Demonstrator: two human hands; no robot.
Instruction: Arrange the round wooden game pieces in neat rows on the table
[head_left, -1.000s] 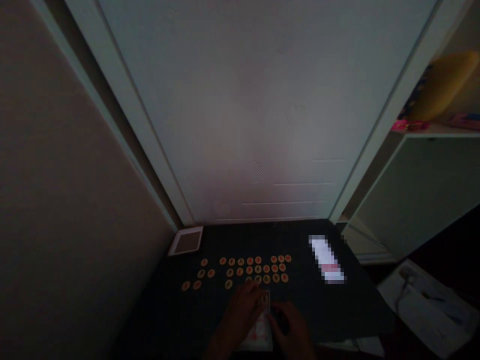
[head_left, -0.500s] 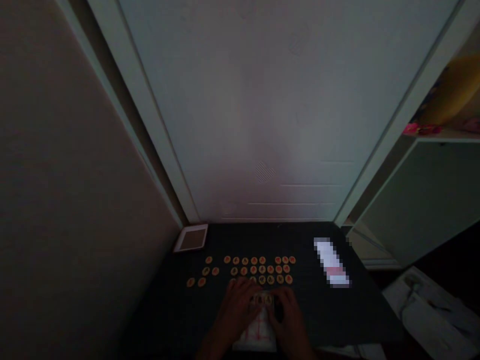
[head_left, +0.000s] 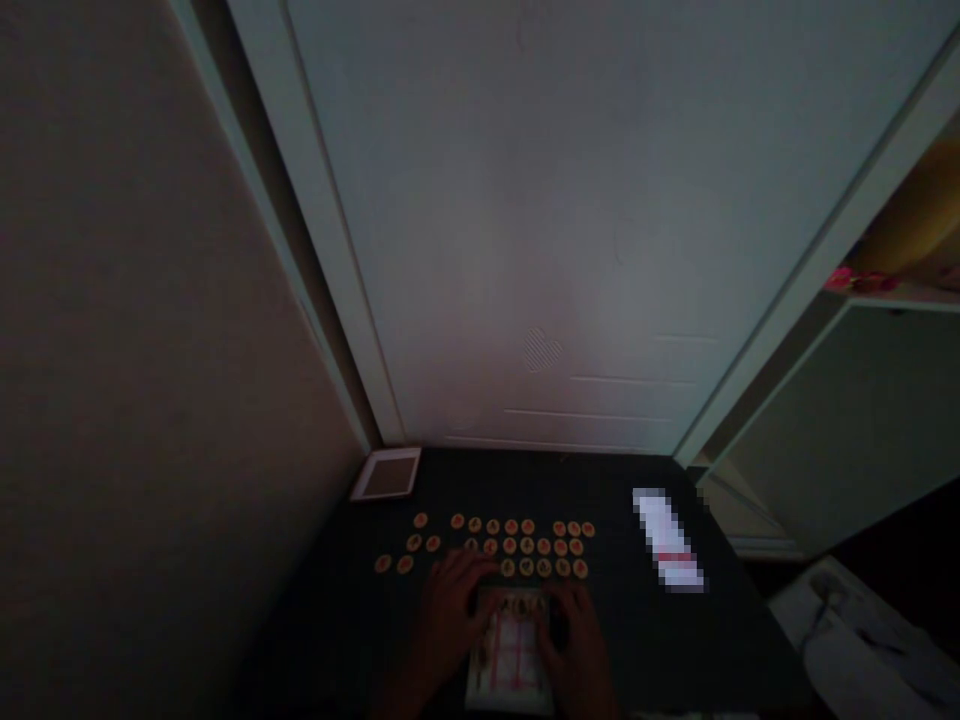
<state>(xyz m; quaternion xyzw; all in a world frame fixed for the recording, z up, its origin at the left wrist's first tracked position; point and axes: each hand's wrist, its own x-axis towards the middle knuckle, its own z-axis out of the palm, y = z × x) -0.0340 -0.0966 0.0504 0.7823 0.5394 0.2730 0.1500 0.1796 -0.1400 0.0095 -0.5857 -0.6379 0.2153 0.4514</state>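
**Hand position.** The left hand (head_left: pixel 448 612) and the right hand (head_left: pixel 574 640) rest on the left and right edges of a paper sheet (head_left: pixel 511 650) printed with a red grid. Their fingers are curved and lie over the edges. Whether either hand is grasping the sheet or merely pressing on it cannot be determined.

**Item location.** The sheet lies on the near part of the dark counter (head_left: pixel 720 630), directly below the rows of round discs (head_left: pixel 527 545), which have red markings. Small dark marks line the sheet's far edge, but they are too dim to identify. The left fingers overlap the nearest disc row.

**Handling guidance.** Apply even pressure on both sides to keep the sheet flat. Keep the fingers raised clear of the discs to avoid displacing them.

**Change from the earlier frame.** One second ago the sheet appeared narrower, with the hands gathered closer around it. More of its surface now shows, and the hands stand farther apart. The grid is also more clearly visible.
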